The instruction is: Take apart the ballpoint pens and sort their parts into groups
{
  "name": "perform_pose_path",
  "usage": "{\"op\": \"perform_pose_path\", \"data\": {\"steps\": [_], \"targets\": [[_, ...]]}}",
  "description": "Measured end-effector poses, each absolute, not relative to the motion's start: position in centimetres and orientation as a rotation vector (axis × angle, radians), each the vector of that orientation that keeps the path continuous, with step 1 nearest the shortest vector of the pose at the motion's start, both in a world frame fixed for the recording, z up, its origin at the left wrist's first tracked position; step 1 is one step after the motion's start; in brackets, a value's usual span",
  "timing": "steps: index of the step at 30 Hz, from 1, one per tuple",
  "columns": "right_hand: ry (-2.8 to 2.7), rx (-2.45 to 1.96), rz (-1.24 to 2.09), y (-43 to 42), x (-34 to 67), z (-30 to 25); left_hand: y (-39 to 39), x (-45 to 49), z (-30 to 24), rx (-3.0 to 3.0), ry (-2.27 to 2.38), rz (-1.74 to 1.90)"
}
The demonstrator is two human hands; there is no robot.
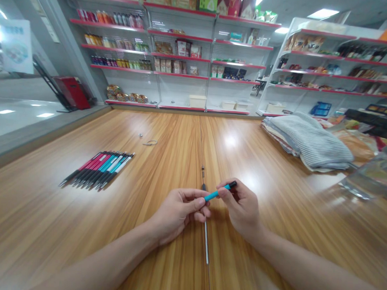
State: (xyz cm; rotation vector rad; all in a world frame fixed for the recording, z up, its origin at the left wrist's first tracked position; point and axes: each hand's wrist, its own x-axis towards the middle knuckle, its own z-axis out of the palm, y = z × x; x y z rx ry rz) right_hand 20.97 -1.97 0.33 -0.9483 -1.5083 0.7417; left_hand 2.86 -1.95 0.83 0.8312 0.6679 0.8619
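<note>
**Both hands held a teal pen barrel (218, 191) above the desk (77, 225)**

The left hand (179, 212) and the right hand (242, 207) met near the middle of the wooden desk, just above its surface. Between them ran the teal pen barrel, tilted so that its black-capped end rose toward the right. The left grip was closed on the lower end, thumb pressed against curled fingers. The right grip was pinched on the upper end, fingertips just below the black cap. Both forearms reached in from the near edge of the view.

Directly under the hands, a thin white refill (206, 240) lay flat on the desk, pointing away from the person along the seam between two boards. Just beyond the hands, on the same seam, sat a few small dark pen parts (203, 176), too small to tell apart.

Well to the left, a row of pens (96, 169) lay side by side and touching, red ones at the far side, then teal and white ones, all with black tips pointing toward the near left. Farther off lay a wire ring (151, 142) and a small metal piece (140, 135) beside it.

At the right edge of the desk rested a stack of folded cloth (311, 141), the top one grey-striped, and near it a clear plastic container (375, 173), blurred. Store shelves (182, 52) with packaged goods lined the back wall.
</note>
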Motion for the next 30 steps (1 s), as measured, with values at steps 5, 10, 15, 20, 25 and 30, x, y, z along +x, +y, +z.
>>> {"op": "perform_pose_path", "data": {"steps": [5,10,15,20,25,30], "targets": [[-1.392,-0.955,0.572,-0.2,21.3,0.1,-1.7,3.0,0.6,0.727,0.705,0.978],[-1.837,-0.721,0.170,3.7,21.3,0.3,-1.0,2.5,0.5,0.643,0.700,1.105],[-2.268,-0.581,0.031,3.9,20.5,0.6,-0.8,2.3,0.3,0.708,0.670,1.161],[-2.302,-0.604,0.004,2.8,20.3,0.6,-1.4,3.0,0.2,0.916,0.697,1.166],[-2.171,-0.800,0.208,3.6,20.7,0.5,-1.2,2.3,0.4,1.138,0.870,1.265],[-2.107,-1.252,0.304,6.0,22.2,-0.3,2.0,0.1,-0.1,1.495,1.237,1.298]]}}
